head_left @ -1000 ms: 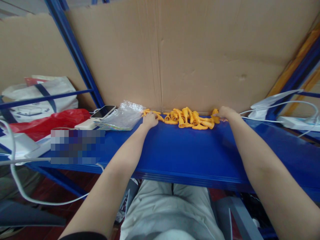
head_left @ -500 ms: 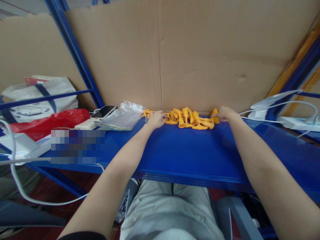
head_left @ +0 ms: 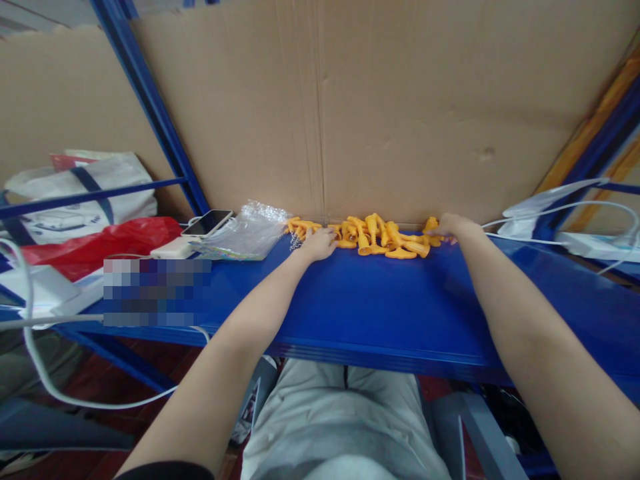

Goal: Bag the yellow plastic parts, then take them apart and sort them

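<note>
A row of orange-yellow plastic pieces [head_left: 367, 237], flared at the end with crossbar-like tops, lies in a heap along the back of the blue shelf [head_left: 380, 300]. My left hand [head_left: 320, 244] rests at the left part of the heap with its fingers spread against the pieces. More orange pieces [head_left: 296, 225] show just behind and left of it. At the heap's right end, my right hand [head_left: 454, 227] has its fingers, partly blurred, against an upright orange piece [head_left: 432, 225]. No firm grip on it shows. A thin silvery chain [head_left: 296, 241] hangs at my left wrist.
Clear plastic bags [head_left: 255, 233] and a phone [head_left: 207, 223] lie left of the heap. Beyond them are a red plastic bag [head_left: 107, 243] and a white cloth bag [head_left: 85, 197]. White cables [head_left: 570, 208] run at the right. Cardboard [head_left: 400, 113] stands behind the shelf.
My left hand has shifted slightly right and toward me, uncovering more orange pieces to its left. My right hand has barely moved.
</note>
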`<move>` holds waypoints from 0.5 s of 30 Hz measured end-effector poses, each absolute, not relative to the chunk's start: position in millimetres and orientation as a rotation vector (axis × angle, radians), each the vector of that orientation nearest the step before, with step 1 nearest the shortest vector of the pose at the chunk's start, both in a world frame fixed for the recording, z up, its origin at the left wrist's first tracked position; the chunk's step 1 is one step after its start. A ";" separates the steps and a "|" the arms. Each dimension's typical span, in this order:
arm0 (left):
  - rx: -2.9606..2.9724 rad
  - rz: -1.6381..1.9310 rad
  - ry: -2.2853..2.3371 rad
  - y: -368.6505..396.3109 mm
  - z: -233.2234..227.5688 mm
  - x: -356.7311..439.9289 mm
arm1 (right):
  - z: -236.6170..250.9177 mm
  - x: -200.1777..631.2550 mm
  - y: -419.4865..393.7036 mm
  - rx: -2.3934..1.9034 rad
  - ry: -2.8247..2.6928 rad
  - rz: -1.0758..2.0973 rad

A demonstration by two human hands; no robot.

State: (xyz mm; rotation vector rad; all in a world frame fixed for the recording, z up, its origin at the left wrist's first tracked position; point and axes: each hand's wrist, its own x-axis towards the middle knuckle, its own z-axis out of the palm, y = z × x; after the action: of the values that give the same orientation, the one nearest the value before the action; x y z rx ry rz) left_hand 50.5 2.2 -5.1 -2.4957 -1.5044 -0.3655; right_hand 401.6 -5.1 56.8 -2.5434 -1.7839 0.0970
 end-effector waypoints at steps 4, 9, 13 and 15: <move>-2.493 -0.436 -1.519 3.3 -4.2 51.3 | 64.3 398.8 -5.4 -2.564 -1.806 0.083; -2.513 -0.781 -1.366 13.1 -3.4 49.7 | 82.7 385.4 -8.0 -2.513 -1.804 0.010; -2.534 -1.083 -1.136 21.0 -2.1 51.0 | 100.6 363.0 -16.7 -2.292 -1.957 -0.059; -2.535 -1.174 -0.998 20.9 -0.7 54.0 | 109.1 347.7 -24.7 -2.127 -2.067 -0.084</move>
State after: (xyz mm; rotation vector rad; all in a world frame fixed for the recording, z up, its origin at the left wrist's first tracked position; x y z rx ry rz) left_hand 54.0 20.9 -0.7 -2.5348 -0.9980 -1.1743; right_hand 347.7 -24.7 109.1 -2.1265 -2.0674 -0.0837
